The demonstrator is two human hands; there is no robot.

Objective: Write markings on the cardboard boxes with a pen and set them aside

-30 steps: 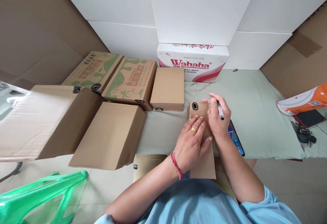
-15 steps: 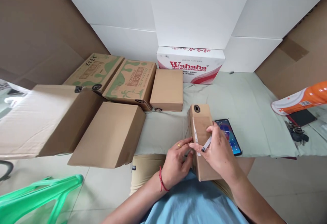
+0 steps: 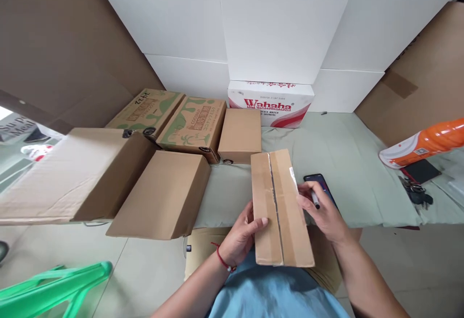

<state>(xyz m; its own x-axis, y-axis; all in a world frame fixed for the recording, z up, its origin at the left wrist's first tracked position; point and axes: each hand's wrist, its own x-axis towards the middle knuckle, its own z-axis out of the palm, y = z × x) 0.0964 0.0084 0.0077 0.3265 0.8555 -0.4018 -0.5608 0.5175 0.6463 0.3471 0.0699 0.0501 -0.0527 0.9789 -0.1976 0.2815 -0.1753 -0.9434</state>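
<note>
Taped carton [image 3: 281,207], head view: between both hands' fingers. Left hand [image 3: 242,236]: fingers clamped on its left edge. Right hand [image 3: 326,217]: fingers closed round marker [image 3: 315,199], tips at carton's right edge. Phone [image 3: 319,180] on worktop [image 3: 357,163], just beyond right fingers.

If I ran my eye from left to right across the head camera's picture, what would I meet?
Large pale-topped box, plain brown box, left hand, long taped box, right hand with a pen, orange-and-white bottle.
</note>
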